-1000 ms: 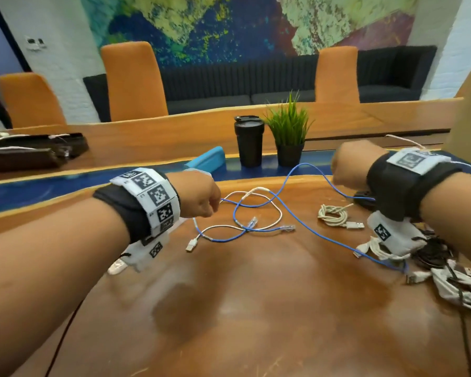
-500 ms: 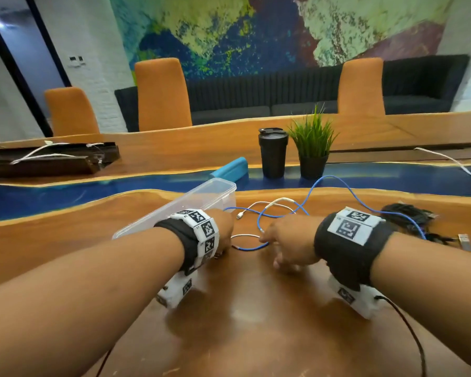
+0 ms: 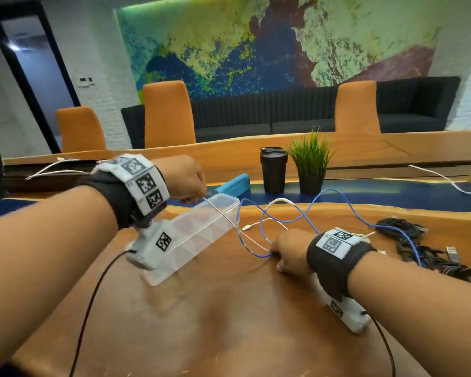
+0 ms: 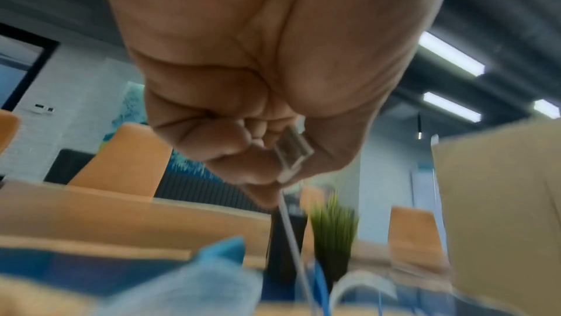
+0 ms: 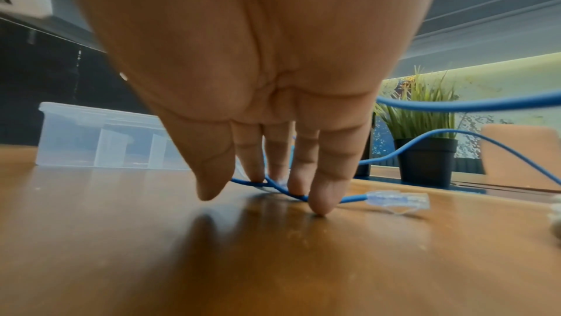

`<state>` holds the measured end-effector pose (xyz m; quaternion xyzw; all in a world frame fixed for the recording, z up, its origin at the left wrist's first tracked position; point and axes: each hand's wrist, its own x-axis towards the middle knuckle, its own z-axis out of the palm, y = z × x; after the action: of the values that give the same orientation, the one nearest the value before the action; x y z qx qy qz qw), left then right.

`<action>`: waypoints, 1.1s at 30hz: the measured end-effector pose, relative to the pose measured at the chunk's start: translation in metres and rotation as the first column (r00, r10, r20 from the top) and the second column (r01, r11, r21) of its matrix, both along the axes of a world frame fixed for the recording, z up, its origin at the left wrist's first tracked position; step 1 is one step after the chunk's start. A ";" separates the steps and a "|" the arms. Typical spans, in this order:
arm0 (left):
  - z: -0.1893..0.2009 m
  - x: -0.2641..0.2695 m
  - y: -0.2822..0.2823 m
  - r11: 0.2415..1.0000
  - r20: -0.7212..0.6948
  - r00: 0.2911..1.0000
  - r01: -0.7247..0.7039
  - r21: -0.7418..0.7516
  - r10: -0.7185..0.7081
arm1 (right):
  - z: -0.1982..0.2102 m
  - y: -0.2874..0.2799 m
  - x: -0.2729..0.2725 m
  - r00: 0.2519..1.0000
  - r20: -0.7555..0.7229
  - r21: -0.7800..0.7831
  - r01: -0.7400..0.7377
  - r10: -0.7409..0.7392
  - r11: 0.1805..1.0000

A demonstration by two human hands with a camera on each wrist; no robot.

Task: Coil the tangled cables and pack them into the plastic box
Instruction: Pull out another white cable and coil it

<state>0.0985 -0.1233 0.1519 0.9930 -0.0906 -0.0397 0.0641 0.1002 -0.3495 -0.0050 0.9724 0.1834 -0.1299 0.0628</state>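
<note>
My left hand (image 3: 192, 195) is raised above the clear plastic box (image 3: 201, 235) and grips the plug end of a thin white cable (image 3: 220, 213). The left wrist view shows its curled fingers (image 4: 230, 143) round the silver plug (image 4: 293, 153). The white cable runs down to the table and crosses a blue cable (image 3: 283, 213). My right hand (image 3: 276, 250) lies low on the table with its straight fingers (image 5: 321, 189) pressing the blue cable (image 5: 273, 184) down. The blue cable's clear connector (image 5: 397, 199) lies just right of those fingers. The box (image 5: 100, 136) stands empty, with no lid on.
A heap of black cables (image 3: 424, 251) lies at the right of the wooden table (image 3: 229, 322). Behind the box are a blue lid (image 3: 233, 183), a black cup (image 3: 273, 172) and a potted plant (image 3: 310, 164). Another white cable (image 3: 443, 180) trails at the far right.
My left hand has risen from the table by the box, drawing the white cable's end up. My right hand stays down on the blue cable.
</note>
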 end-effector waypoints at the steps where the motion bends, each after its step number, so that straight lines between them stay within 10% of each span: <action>1: 0.018 -0.005 0.004 1.000 0.021 1.000 0.005 -0.018 -0.005 | 0.000 -0.001 0.000 1.000 0.001 0.003 0.015 -0.015 1.000; 11: 0.124 -0.048 0.025 0.769 0.360 0.919 0.112 -0.630 0.161 | -0.009 -0.004 0.005 0.999 0.032 -0.013 0.033 -0.033 0.999; 18: 0.168 -0.051 0.024 0.605 0.393 0.892 0.191 -0.773 0.221 | -0.009 -0.004 0.003 1.000 0.000 -0.012 0.005 -0.005 1.000; 24: 0.155 -0.077 -0.019 0.691 0.430 0.900 0.268 -0.671 0.069 | 0.042 -0.013 -0.019 0.987 0.089 0.238 0.107 -0.131 0.965; 26: 0.147 -0.079 -0.032 0.701 0.412 0.911 0.284 -0.654 0.015 | 0.079 -0.013 -0.033 0.970 0.113 0.593 0.110 -0.217 0.798; 28: 0.141 -0.077 -0.044 0.688 0.386 0.922 0.300 -0.661 -0.031 | 0.117 -0.009 -0.054 0.980 -0.113 0.930 0.161 -0.161 0.330; 30: 0.133 -0.074 -0.054 0.671 0.368 0.927 0.315 -0.671 -0.068 | 0.150 -0.007 -0.072 0.952 -0.270 0.954 0.285 0.145 -0.095; 33: 0.122 -0.067 -0.067 0.646 0.357 0.929 0.331 -0.688 -0.096 | 0.184 -0.006 -0.091 0.918 -0.187 0.917 0.291 0.350 -0.273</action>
<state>0.0318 -0.1904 0.2736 0.8582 -0.2250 0.1380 0.4402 0.0088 -0.3556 0.1791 0.5720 0.2457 -0.1210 -0.7732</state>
